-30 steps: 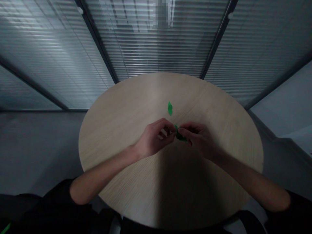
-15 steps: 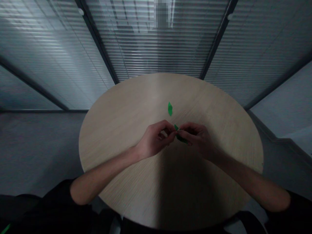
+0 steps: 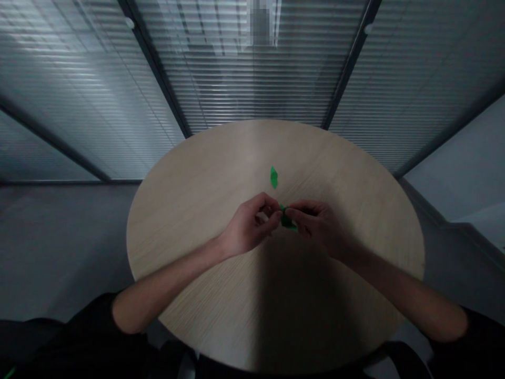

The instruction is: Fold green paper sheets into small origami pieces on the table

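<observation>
My left hand (image 3: 252, 223) and my right hand (image 3: 317, 223) meet over the middle of the table. Between their fingertips is a small green piece, apparently folded paper (image 3: 287, 220), dark with shadow and partly covered by the fingers. The left thumb and forefinger pinch its left side, while the right thumb and forefinger close on its right side. Just beyond the hands lies a second green piece (image 3: 274, 178), narrow with pointed ends, touched by neither hand.
A round light-wood table (image 3: 197, 184) stands before me, with a dark shadow over its near part. Glass panels with blinds (image 3: 252, 89) and dark frames rise behind it. A black chair part (image 3: 406, 358) shows at the lower right.
The held green piece has turned between the fingers, and more of it shows in the gap. Both hands stay almost in place. The second green piece has not moved on the table.
</observation>
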Demonstrator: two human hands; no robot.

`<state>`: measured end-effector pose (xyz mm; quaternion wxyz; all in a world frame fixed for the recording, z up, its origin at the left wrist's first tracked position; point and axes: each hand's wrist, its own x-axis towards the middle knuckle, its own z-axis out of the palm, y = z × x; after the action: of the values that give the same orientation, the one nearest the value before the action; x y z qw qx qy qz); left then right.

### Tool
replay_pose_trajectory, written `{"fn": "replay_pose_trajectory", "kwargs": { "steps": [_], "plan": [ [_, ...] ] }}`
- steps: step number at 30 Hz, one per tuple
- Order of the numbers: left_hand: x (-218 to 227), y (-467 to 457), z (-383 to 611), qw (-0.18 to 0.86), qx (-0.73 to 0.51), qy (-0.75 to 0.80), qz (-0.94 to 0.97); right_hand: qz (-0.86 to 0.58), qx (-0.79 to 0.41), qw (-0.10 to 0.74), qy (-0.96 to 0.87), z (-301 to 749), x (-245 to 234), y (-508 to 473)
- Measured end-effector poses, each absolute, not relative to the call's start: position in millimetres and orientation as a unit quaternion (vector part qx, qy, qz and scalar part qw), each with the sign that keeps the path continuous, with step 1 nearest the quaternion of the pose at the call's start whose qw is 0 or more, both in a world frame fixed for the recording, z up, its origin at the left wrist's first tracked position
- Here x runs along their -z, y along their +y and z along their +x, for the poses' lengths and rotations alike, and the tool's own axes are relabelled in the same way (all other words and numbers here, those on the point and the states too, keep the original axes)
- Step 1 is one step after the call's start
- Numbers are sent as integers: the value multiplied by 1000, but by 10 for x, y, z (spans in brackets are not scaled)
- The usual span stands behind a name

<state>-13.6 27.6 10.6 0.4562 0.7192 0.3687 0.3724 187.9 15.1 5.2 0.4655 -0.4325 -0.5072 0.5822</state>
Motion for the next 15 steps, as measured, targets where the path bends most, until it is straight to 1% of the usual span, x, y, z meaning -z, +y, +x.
{"fn": "replay_pose_trajectory", "kwargs": {
  "steps": [5,9,15],
  "plan": [
    [-155,267,-139,421,-353,373,748,-435,-588,462,-501,1890,-20,166],
    [-114,309,-144,455,-356,384,720,-426,-578,463,-520,1899,-41,178],
    [-84,366,-158,494,-372,389,683,-430,-512,457,-587,1906,-54,178]
  ]
}}
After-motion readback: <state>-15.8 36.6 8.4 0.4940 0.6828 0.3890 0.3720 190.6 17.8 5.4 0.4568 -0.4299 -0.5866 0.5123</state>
